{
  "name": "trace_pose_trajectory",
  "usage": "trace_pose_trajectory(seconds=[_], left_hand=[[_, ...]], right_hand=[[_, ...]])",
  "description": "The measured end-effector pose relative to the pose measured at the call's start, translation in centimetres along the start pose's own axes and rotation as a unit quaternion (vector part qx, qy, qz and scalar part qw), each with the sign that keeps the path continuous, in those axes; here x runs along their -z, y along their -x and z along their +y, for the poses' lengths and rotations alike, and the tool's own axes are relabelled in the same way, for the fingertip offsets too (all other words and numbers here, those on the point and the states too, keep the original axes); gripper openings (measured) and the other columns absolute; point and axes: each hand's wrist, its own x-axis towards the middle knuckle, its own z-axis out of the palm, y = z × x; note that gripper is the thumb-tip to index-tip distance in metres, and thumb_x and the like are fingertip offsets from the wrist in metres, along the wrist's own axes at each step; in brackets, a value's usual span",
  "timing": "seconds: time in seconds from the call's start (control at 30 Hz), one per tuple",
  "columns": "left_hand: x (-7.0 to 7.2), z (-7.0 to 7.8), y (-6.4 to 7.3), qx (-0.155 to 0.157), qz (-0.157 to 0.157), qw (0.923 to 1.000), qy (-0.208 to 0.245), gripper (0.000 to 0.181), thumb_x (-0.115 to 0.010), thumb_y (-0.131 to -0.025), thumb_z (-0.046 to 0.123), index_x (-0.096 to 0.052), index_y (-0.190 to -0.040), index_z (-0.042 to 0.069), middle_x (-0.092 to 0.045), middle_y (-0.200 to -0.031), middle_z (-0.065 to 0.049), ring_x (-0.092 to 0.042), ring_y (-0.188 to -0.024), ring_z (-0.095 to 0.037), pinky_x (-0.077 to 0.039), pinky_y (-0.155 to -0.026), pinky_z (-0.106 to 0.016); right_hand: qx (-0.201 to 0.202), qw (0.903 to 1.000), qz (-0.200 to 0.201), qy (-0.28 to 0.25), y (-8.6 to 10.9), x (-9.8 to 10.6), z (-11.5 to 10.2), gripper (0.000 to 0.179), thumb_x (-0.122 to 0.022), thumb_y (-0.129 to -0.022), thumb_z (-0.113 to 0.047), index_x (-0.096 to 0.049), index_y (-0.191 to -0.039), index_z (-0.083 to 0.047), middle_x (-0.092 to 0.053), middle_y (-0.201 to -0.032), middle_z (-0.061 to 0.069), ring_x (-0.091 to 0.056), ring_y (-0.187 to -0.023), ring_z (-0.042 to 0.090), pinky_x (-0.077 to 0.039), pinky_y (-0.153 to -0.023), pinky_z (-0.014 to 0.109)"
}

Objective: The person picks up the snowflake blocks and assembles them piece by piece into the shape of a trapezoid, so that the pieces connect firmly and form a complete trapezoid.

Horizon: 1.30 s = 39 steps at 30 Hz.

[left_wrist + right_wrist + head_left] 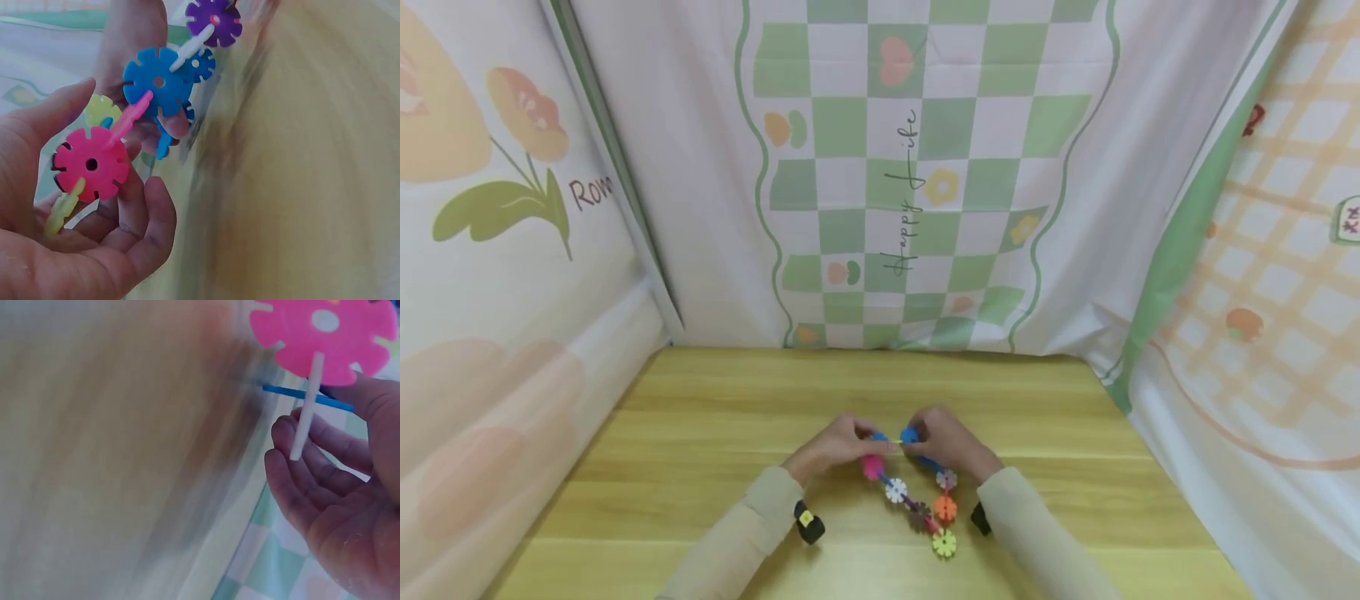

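A chain of notched plastic snowflake discs, slotted into one another, hangs in a loop between both hands in the head view. My left hand (838, 443) grips one end, near a blue piece and a pink disc (872, 467). A blue disc (909, 436) at the other end is pinched by my right hand (951, 442). A thin yellow piece (896, 442) spans the small gap between the hands. Down the loop come a white disc (896, 490), a dark purple disc, an orange disc (945, 507) and a yellow-green disc (944, 543) at the bottom. Fingertip contacts are partly hidden.
The wooden table (700, 467) lies under both hands. Printed curtains hang around it: a green checked one (895, 183) behind, others at left and right. A black wrist strap piece (809, 523) shows by the left sleeve.
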Motion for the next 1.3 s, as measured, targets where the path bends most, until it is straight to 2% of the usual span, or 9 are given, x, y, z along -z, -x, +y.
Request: trace_pose_trajectory(seconds=[0.13, 0.37, 0.53, 0.77, 1.03, 1.3], left_hand=[[-0.2, -0.4, 0.1, -0.004, -0.023, 0.9996, 0.014, 0.030, -0.084, -0.090, 0.040, -0.082, -0.101, 0.012, -0.075, -0.097, -0.007, -0.062, -0.088, -0.017, -0.053, -0.078, -0.029], [0.0, -0.4, 0.5, -0.005, -0.046, 0.9983, 0.036, 0.033, -0.081, -0.093, 0.042, -0.081, -0.107, 0.012, -0.077, -0.105, -0.013, -0.065, -0.087, -0.015, -0.054, -0.079, -0.029], [0.2, -0.6, 0.7, -0.006, -0.033, 0.9987, 0.038, 0.034, -0.079, -0.096, 0.040, -0.080, -0.109, 0.009, -0.077, -0.103, -0.010, -0.065, -0.083, -0.013, -0.054, -0.077, -0.027], [0.2, -0.6, 0.9, -0.013, -0.021, 0.9983, 0.053, 0.037, -0.077, -0.097, 0.038, -0.078, -0.109, 0.003, -0.068, -0.087, 0.000, -0.055, -0.073, -0.011, -0.047, -0.067, -0.025], [0.3, -0.5, 0.9, -0.015, -0.019, 0.9984, 0.050, 0.037, -0.077, -0.097, 0.040, -0.079, -0.109, 0.005, -0.067, -0.086, 0.003, -0.056, -0.074, -0.010, -0.048, -0.068, -0.025], [0.2, -0.6, 0.6, -0.023, -0.016, 0.9986, 0.045, 0.033, -0.079, -0.095, 0.042, -0.080, -0.104, 0.010, -0.068, -0.088, 0.002, -0.056, -0.076, -0.011, -0.048, -0.068, -0.025]], right_hand=[[0.035, 0.9993, -0.014, 0.003, 0.6, -0.1, -1.0, 0.021, -0.083, -0.093, -0.021, -0.076, -0.108, -0.008, -0.075, -0.099, 0.000, -0.067, -0.085, 0.009, -0.062, -0.079, 0.029], [0.079, 0.9964, 0.000, 0.032, 1.6, 0.2, -2.3, 0.015, -0.082, -0.091, -0.011, -0.076, -0.105, -0.006, -0.075, -0.101, 0.005, -0.070, -0.090, 0.014, -0.062, -0.078, 0.026], [0.088, 0.9949, 0.021, 0.045, 2.0, 0.6, -2.6, 0.018, -0.083, -0.089, -0.006, -0.077, -0.105, -0.004, -0.076, -0.098, 0.004, -0.070, -0.086, 0.010, -0.061, -0.076, 0.023], [0.101, 0.9928, 0.046, 0.045, 2.2, 1.1, -3.3, 0.020, -0.084, -0.088, -0.003, -0.076, -0.107, -0.002, -0.077, -0.097, 0.005, -0.072, -0.083, 0.012, -0.065, -0.077, 0.033], [0.143, 0.9845, 0.063, 0.080, 2.3, 1.5, -4.1, 0.021, -0.086, -0.083, 0.000, -0.076, -0.102, -0.001, -0.076, -0.093, 0.007, -0.071, -0.083, 0.017, -0.065, -0.078, 0.037], [0.151, 0.9814, 0.062, 0.101, 2.3, 1.7, -4.7, 0.021, -0.086, -0.081, 0.003, -0.077, -0.101, 0.000, -0.077, -0.092, 0.008, -0.073, -0.080, 0.016, -0.064, -0.073, 0.025]])
